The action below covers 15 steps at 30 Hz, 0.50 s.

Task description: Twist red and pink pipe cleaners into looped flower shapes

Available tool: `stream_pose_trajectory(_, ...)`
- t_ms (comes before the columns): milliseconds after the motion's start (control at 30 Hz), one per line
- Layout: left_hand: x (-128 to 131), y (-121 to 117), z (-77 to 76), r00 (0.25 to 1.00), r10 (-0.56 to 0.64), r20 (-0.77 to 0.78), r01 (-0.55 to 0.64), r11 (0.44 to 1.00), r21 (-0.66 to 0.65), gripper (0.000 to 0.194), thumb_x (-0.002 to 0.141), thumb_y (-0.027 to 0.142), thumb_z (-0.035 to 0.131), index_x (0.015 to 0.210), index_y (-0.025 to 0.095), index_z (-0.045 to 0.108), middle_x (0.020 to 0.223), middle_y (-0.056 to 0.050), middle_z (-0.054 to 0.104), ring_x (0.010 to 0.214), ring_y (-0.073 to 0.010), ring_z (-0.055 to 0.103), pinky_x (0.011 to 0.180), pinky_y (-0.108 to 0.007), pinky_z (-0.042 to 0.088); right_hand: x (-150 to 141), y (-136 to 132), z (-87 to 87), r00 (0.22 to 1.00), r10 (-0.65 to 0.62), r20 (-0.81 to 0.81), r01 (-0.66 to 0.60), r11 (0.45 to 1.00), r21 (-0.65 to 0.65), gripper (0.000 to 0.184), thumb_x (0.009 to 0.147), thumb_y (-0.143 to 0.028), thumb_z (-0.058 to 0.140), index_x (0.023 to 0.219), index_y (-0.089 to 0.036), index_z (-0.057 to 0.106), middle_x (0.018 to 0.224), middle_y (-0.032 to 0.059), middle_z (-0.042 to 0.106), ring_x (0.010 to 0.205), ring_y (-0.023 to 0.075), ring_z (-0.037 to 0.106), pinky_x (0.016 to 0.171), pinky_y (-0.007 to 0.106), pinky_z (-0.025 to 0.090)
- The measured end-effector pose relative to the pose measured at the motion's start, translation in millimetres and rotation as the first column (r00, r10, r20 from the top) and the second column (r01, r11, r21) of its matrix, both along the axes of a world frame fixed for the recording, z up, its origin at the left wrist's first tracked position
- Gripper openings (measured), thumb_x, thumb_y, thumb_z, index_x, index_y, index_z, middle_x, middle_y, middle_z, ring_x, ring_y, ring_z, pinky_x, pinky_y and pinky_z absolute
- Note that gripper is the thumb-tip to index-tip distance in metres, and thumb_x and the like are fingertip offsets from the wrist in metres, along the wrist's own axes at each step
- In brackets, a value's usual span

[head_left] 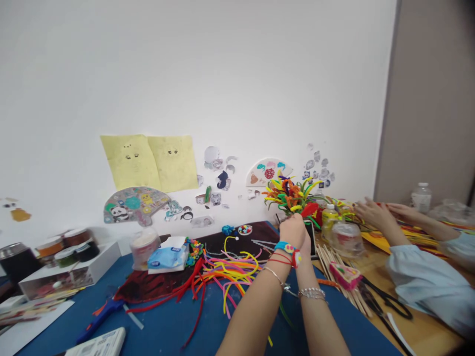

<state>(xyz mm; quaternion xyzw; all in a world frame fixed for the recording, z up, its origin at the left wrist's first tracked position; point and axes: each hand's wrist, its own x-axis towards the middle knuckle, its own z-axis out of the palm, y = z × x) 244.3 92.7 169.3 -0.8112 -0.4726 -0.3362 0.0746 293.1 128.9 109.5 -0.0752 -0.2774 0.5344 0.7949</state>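
The left hand [292, 230] curls its fingers under the bouquet [291, 197]; the right hand [307, 243] hides its grip, which cannot be told.

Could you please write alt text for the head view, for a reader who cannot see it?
The wearer's left hand grips the base of a colourful bouquet, with the right hand beside it, partly hidden. Loose fuzzy stems, a tissue pack and a glue gun lie to the left; another person's hands are at right.
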Motion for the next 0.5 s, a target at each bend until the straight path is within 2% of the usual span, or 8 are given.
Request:
stream_pose_trajectory(133,-11.5,5.9,-3.7,0.989,-0.005,-0.151,0.038,0.974,0.222,0.028,0.087,0.016,0.021,0.101,0.009,0.045,0.081,-0.016,0.056,0.075,-0.0233,0.058,0.06,-0.03,0.041,3.6,-1.6,8.5,0.995,0.091,-0.05,-0.09,0.996,0.013,0.02,0.077,-0.032,0.043,0.082,-0.021,0.059,0.085,-0.0002,0.066,0.086,0.0137,0.06,0.081,0.031,0.047)
stream_pose_trajectory(200,-17.8,11.7,-2.0,0.988,0.0,-0.157,0.038,0.97,0.241,0.034,0.088,0.016,0.014,0.098,0.009,0.046,0.077,-0.016,0.054,0.073,-0.0236,0.057,0.059,-0.031,0.039,5.9,-5.3,15.5,0.988,0.122,-0.089,-0.119,0.992,0.036,0.023,0.077,-0.035,0.042,0.085,-0.022,0.059,0.09,0.0009,0.065,0.091,0.0146,0.059,0.082,0.033,0.046)
stream_pose_trajectory(300,-29.8,19.0,6.9,0.993,-0.027,-0.119,0.054,0.973,0.225,0.035,0.088,0.019,0.013,0.095,0.009,0.046,0.076,-0.016,0.051,0.072,-0.0242,0.054,0.061,-0.033,0.037,10.1,-12.2,25.6,0.986,0.122,-0.111,-0.119,0.992,0.029,0.038,0.075,-0.051,0.042,0.09,-0.02,0.058,0.094,0.0051,0.064,0.094,0.0173,0.058,0.079,0.035,0.049)
stream_pose_trajectory(400,-45.3,21.6,20.9,0.985,-0.058,-0.164,0.092,0.973,0.21,0.032,0.087,0.022,0.017,0.096,0.01,0.046,0.077,-0.015,0.05,0.075,-0.0256,0.052,0.067,-0.038,0.036,14.9,-17.3,32.1,0.998,0.047,-0.031,-0.048,0.998,-0.041,0.046,0.071,-0.058,0.047,0.089,-0.017,0.057,0.089,0.0075,0.064,0.085,0.0175,0.061,0.073,0.032,0.052)
stream_pose_trajectory(500,-63.0,20.7,35.9,0.956,-0.09,-0.28,0.156,0.962,0.222,0.034,0.087,0.022,0.016,0.098,0.012,0.046,0.08,-0.015,0.05,0.077,-0.0268,0.051,0.071,-0.043,0.033,16.4,-20.6,34.8,0.991,-0.077,0.11,0.088,0.992,-0.092,0.03,0.07,-0.042,0.061,0.082,-0.016,0.059,0.069,0.0032,0.065,0.061,0.0127,0.062,0.059,0.025,0.054)
